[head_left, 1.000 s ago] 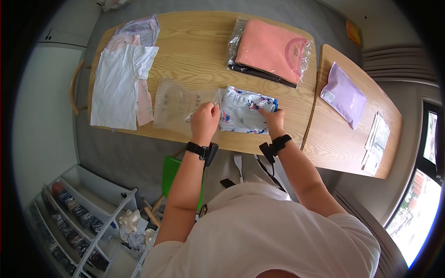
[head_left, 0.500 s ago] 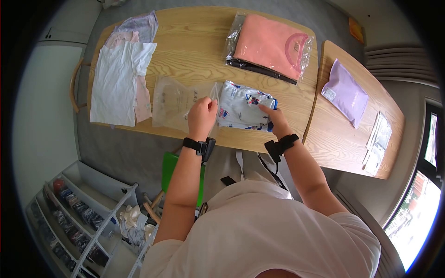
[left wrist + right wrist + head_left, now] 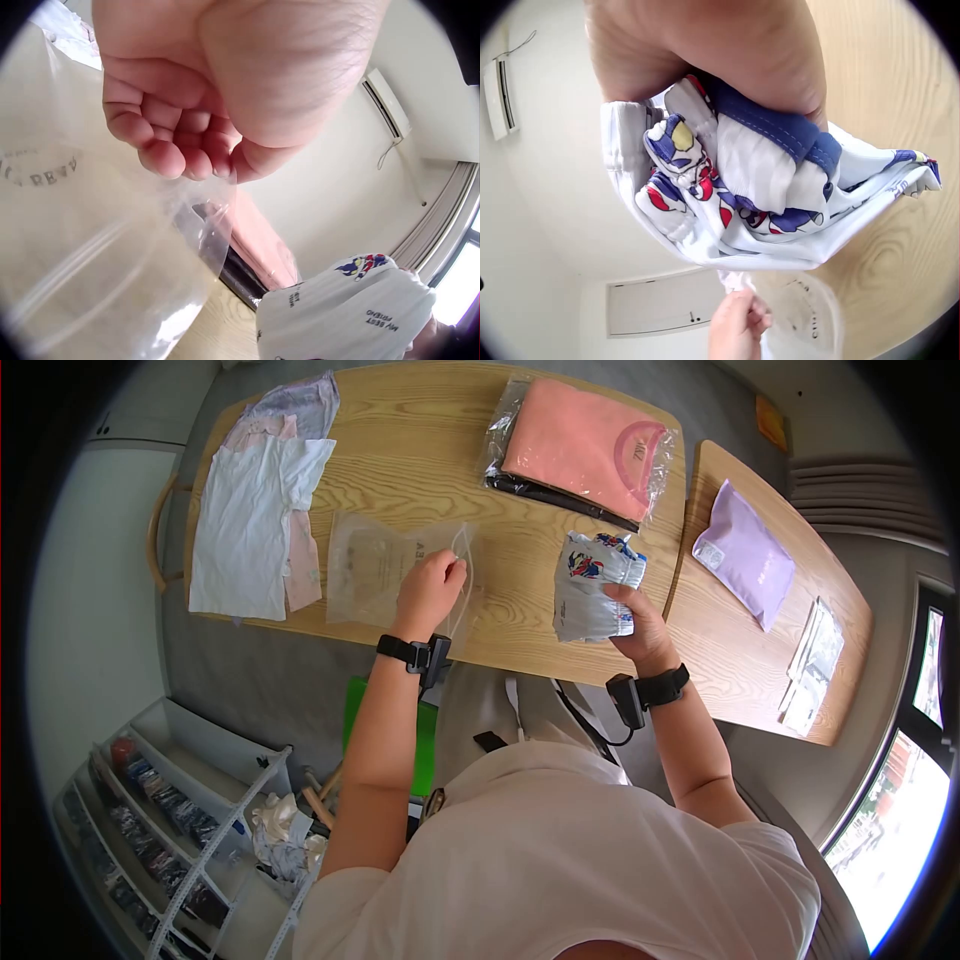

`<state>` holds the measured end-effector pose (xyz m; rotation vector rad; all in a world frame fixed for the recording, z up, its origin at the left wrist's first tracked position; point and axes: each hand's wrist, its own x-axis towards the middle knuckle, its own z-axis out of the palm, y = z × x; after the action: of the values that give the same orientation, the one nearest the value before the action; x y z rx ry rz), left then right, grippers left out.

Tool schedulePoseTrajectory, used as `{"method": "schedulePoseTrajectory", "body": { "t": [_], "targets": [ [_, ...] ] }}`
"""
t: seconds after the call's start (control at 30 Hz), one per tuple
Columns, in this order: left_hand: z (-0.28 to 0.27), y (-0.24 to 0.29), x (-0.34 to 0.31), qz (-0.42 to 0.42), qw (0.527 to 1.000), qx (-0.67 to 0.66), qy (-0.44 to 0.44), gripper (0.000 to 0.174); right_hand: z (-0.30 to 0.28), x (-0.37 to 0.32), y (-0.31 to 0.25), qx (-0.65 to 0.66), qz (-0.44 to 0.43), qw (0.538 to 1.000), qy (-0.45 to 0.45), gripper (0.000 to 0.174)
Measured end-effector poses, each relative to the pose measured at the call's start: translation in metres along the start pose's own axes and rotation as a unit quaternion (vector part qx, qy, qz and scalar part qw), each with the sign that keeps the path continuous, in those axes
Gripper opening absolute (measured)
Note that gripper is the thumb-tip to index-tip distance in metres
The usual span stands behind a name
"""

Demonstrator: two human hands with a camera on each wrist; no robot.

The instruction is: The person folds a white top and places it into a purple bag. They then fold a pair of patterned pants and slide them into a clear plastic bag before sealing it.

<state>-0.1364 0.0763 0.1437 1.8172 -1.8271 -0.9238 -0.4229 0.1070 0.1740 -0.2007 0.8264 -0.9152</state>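
Note:
My left hand pinches the edge of a clear plastic bag between thumb and fingertips. In the left wrist view, the bag hangs from those fingertips, with printed letters and a zip strip across it. My right hand grips a folded white garment with colourful cartoon prints, to the right of the bag. Seen from the right wrist, the folded garment shows gathered white edges and blue stitched trim inside the fold, with the thumb on one side and fingers on the other.
A pink garment in clear wrapping lies on a black one at the table's back. White shirt and other clothes are layered at the left. On the side table are a lilac packet and clear flat packets.
The folded printed garment, which lay beside the bag's mouth, has been lifted and carried to the right by my right hand. My left hand keeps its pinch on the bag, shifting slightly left.

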Motion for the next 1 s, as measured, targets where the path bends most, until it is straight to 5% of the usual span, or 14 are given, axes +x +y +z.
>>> {"method": "schedulePoseTrajectory", "body": {
  "t": [0.23, 0.33, 0.43, 0.73, 0.9, 1.0],
  "targets": [
    [-0.006, 0.003, 0.006, 0.019, 0.997, -0.04, -0.064, 0.023, 0.039, -0.027, -0.01, 0.035, 0.007, 0.992, -0.117, 0.057],
    [0.0, -0.002, 0.005, 0.031, 0.99, -0.124, -0.055, 0.023, 0.027, -0.005, 0.007, 0.05, 0.078, 0.98, -0.174, 0.053],
    [-0.005, 0.006, 0.004, 0.06, 0.98, -0.189, -0.016, 0.023, 0.007, 0.021, 0.026, 0.04, 0.109, 0.986, -0.117, 0.053],
    [-0.005, 0.011, 0.005, -0.022, 0.979, -0.176, -0.098, 0.025, 0.018, 0.013, 0.029, 0.024, 0.155, 0.972, -0.176, 0.059],
    [-0.01, 0.021, -0.001, -0.052, 0.945, -0.295, -0.131, 0.025, 0.007, 0.023, 0.039, 0.066, 0.118, 0.967, -0.217, 0.058],
    [-0.008, 0.02, -0.002, -0.044, 0.939, -0.312, -0.142, 0.025, 0.002, 0.025, 0.037, 0.119, 0.073, 0.982, -0.128, 0.054]
  ]
}}
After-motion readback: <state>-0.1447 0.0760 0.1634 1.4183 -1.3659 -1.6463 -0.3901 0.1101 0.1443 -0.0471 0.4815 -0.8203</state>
